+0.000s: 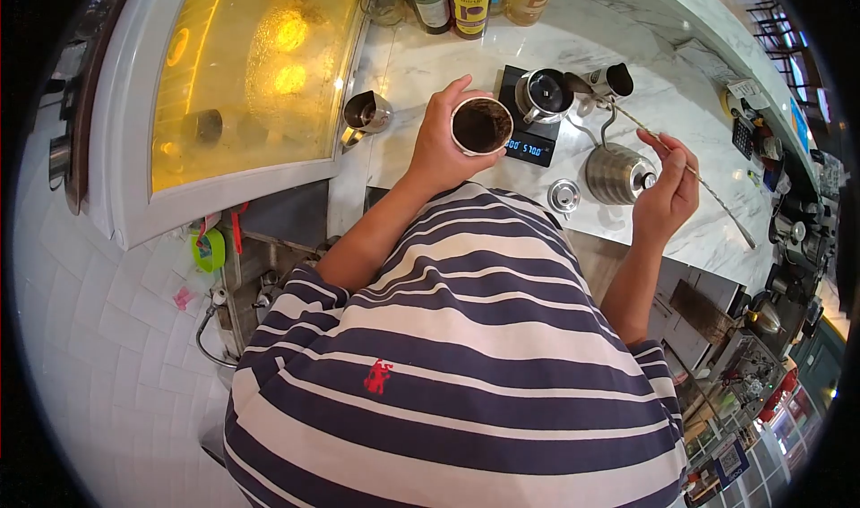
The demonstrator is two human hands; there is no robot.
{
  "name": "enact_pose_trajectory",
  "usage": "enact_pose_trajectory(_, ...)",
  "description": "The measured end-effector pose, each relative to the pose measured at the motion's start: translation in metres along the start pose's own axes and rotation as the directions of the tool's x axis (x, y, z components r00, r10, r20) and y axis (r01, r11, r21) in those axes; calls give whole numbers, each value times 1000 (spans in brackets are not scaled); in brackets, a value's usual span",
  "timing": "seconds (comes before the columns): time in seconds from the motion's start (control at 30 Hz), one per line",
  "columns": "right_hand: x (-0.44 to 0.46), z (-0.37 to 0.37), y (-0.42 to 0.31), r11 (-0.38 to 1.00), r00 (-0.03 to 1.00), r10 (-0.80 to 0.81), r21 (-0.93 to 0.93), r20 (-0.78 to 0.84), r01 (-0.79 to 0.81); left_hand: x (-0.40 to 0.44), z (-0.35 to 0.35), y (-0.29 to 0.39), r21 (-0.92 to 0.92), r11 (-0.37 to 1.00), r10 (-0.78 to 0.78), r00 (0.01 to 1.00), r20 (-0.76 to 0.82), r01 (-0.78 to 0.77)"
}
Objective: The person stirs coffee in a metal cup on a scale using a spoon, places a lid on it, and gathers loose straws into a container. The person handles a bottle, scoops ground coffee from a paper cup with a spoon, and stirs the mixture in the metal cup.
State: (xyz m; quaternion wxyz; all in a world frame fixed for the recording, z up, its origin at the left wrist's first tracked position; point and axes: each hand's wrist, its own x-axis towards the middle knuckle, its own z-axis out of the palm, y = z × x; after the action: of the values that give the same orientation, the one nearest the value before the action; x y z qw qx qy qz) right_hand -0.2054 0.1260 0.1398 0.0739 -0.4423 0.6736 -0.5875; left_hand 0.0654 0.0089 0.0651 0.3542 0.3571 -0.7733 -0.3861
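Note:
My left hand (436, 141) is closed around a pale-rimmed cup (486, 107), tilted so its open top faces me; dark brown stuff coats the inside. In the fingers of my right hand (667, 185) is a long bar spoon (717, 196) with a twisted shaft. Its upper end reaches towards a small steel pitcher (618, 80). Beside the cup, a black digital scale (535, 150) with lit digits carries a shiny pot with a dark top (548, 89). Near my right hand stands a ribbed steel gooseneck kettle (614, 175), and a small round lid (563, 196) lies on the counter.
Another steel pitcher (367, 112) stands left of my left hand, close to a yellow-lit glass-door cabinet (260, 87). Several bottles (470, 4) line the back of the marble counter (591, 42). Equipment crowds the far right. A hose (204, 333) is at lower left.

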Motion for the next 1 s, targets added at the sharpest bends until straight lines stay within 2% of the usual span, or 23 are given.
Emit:
enact_pose_trajectory(0.17,-1,-12,-13,972,986,161,180,-44,-151,4,3,2,-47,999,11,1000,12,-10)
enact_pose_trajectory(0.27,-3,-16,-36,935,992,122,337,-17,-109,8,5,12,-165,986,27,1000,-6,-28)
enact_pose_trajectory(0.4,-15,-8,-56,895,992,39,437,118,-87,12,2,24,-263,957,122,992,-23,-124)
enact_pose_trajectory(0.53,-24,7,-69,981,971,-66,195,228,21,13,-3,38,-272,943,183,981,-66,-194)
enact_pose_trajectory(0.57,-25,12,-75,982,968,-89,185,233,46,13,-7,41,-277,939,188,979,-76,-202)
enact_pose_trajectory(0.8,-33,28,-85,970,940,-170,220,297,106,12,-32,48,-211,918,320,942,-104,-336)
enact_pose_trajectory(1.0,-36,21,-86,949,902,-233,289,363,129,3,-45,44,-128,916,370,924,-93,-379)
